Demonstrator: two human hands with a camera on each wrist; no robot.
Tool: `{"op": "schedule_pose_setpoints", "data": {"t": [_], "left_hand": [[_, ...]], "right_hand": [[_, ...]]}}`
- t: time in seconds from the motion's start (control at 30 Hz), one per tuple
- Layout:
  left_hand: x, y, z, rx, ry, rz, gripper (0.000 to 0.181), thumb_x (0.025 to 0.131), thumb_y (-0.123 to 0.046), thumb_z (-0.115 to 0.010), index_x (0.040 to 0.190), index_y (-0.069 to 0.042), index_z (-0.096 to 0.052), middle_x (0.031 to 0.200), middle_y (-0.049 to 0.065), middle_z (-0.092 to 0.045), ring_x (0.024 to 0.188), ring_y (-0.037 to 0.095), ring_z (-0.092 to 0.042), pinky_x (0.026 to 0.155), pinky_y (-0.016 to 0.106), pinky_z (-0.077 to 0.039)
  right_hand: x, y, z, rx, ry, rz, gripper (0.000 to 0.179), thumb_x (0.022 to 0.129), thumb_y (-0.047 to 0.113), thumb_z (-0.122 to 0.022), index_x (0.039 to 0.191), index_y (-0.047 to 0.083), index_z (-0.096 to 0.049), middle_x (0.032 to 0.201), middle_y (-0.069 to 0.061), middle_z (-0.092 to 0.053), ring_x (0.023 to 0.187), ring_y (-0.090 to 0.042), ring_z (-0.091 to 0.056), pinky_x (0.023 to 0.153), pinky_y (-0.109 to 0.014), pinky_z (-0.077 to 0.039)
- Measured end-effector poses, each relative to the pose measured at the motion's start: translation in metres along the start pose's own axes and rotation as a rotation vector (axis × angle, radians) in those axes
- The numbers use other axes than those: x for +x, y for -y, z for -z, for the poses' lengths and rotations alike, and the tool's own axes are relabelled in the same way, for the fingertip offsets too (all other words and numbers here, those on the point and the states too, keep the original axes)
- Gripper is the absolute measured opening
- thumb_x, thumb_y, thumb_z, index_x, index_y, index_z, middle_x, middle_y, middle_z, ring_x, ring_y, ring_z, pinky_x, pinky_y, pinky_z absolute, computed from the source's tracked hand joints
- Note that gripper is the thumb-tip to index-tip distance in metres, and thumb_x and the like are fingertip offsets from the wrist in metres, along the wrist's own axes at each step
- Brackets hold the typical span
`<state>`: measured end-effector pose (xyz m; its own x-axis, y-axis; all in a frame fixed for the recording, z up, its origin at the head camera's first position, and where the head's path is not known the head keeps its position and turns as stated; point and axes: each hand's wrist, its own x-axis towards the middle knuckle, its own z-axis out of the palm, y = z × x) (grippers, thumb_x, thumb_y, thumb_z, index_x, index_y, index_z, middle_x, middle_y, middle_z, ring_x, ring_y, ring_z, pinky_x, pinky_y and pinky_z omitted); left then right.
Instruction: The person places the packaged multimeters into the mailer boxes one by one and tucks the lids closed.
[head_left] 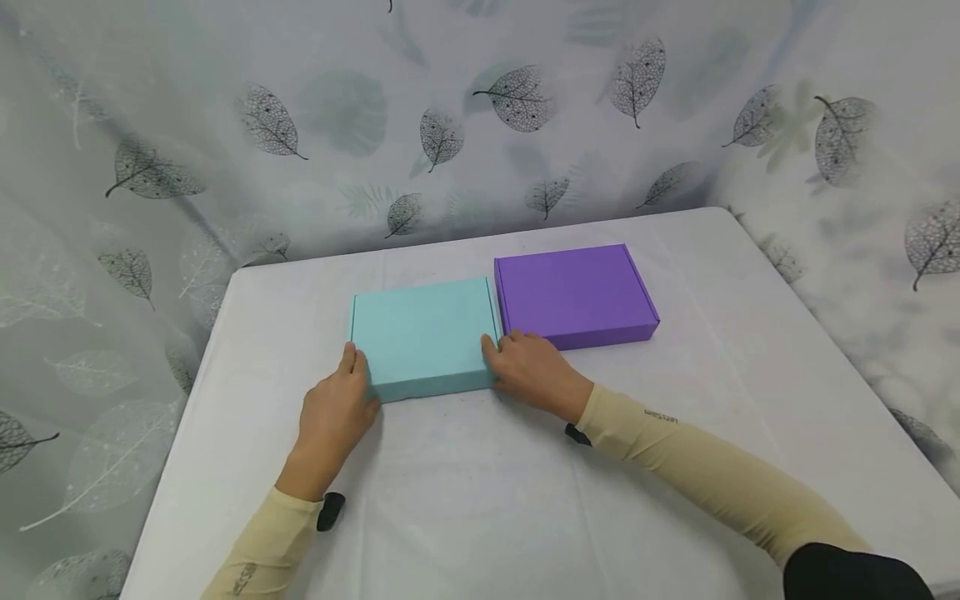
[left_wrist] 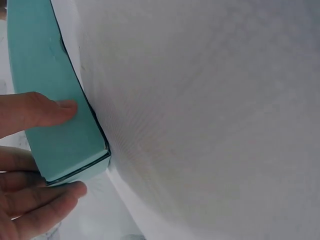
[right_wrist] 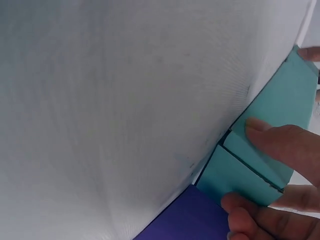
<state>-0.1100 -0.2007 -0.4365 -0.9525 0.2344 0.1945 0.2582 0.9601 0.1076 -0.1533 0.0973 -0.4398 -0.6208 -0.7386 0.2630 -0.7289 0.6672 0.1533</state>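
A flat teal cardboard box (head_left: 423, 337) with its lid closed lies on the white-covered table. My left hand (head_left: 335, 417) grips its near left corner, and in the left wrist view the thumb (left_wrist: 62, 111) presses the front face while the fingers lie along the side. At the near right corner my right hand (head_left: 536, 371) holds the same box. The right wrist view shows that thumb (right_wrist: 260, 126) on the front face and fingers bent round the side. A closed purple box (head_left: 573, 292) lies right beside the teal one, close to my right fingers.
The table (head_left: 480, 500) has a white cloth and ends in a far edge behind the boxes. Leaf-printed curtains (head_left: 345, 192) hang behind it and at both sides.
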Motion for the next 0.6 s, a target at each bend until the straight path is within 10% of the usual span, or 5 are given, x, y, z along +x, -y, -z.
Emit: {"op": "schedule_pose_setpoints", "data": {"t": [0.6], "left_hand": [[0.0089,-0.0039,-0.0025,0.065,-0.039,-0.001,0.068,0.070,-0.004,-0.096,0.122,0.025,-0.061,0.128,0.040,-0.059,0.064,0.044,-0.071,0.052,0.048,-0.059]], "right_hand": [[0.0037,0.0008,-0.0031,-0.155,-0.049,0.096,0.031,0.090,-0.002,-0.077,0.120,-0.009,-0.071,0.069,-0.013,-0.069,0.059,-0.022,-0.062,0.058,-0.035,-0.055]]}}
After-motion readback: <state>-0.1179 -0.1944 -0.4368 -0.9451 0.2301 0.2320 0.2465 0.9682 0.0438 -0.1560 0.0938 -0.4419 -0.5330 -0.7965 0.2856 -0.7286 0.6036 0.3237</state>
